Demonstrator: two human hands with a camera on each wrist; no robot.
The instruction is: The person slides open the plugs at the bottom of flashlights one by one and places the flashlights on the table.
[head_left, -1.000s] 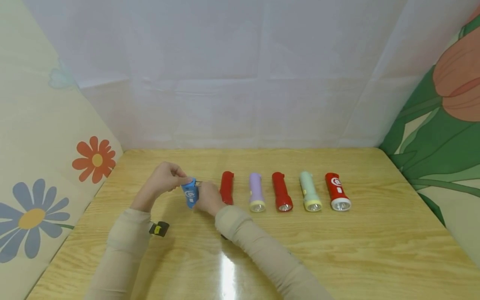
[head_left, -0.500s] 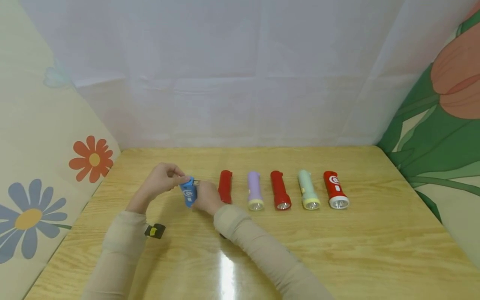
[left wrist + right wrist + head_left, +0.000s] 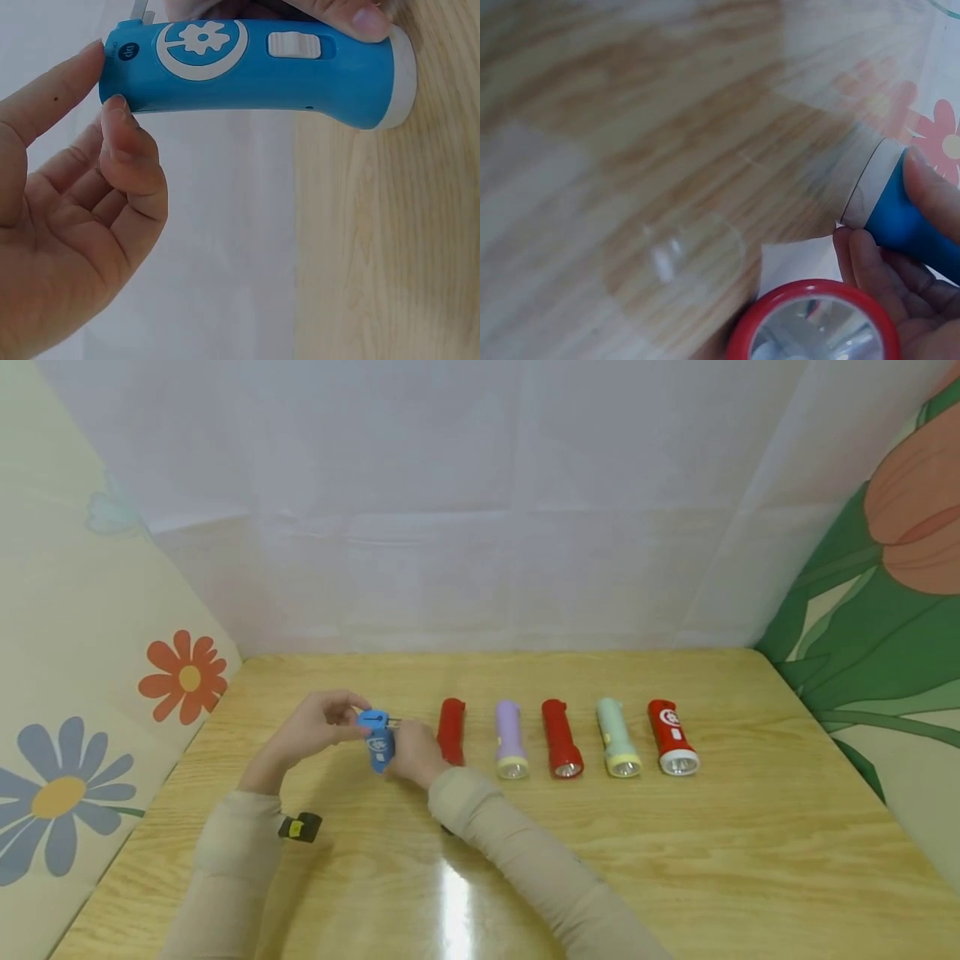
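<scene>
Head view: blue flashlight (image 3: pixel 380 750) held tail-up over the worktop (image 3: pixel 720 860)

Nearest are the left sleeve (image 3: pixel 243 860) and the right sleeve (image 3: pixel 517 852), reaching in from the bottom. Beyond them, toward the left of the worktop, the blue flashlight stands on end, lamp pointing down, with metal prongs (image 3: pixel 394 722) jutting from its tail. Whether its white rim (image 3: pixel 405 79) touches the wood cannot be told. It seems held this way to leave the tail and prongs within easy reach of the fingers, while the lower grip steadies the body.

Left hand (image 3: pixel 315 727) pinches the tail end lightly at its edge between two digits, its other fingers bent and clear of it. Right hand (image 3: pixel 415 755) is clamped round the lamp end, thumb across one side, fingers on the other.

Just beside it, and partly hidden by it, lies a plain red flashlight (image 3: pixel 452 727). Then come the purple flashlight (image 3: pixel 510 737), a second red one (image 3: pixel 560 737), the pale green flashlight (image 3: pixel 617 737) and the white-rimmed red flashlight (image 3: pixel 669 731). Their lamps all face the near edge, spaced apart probably so each can be lifted singly. Farthest off hangs a pale cloth (image 3: pixel 450 568).
</scene>
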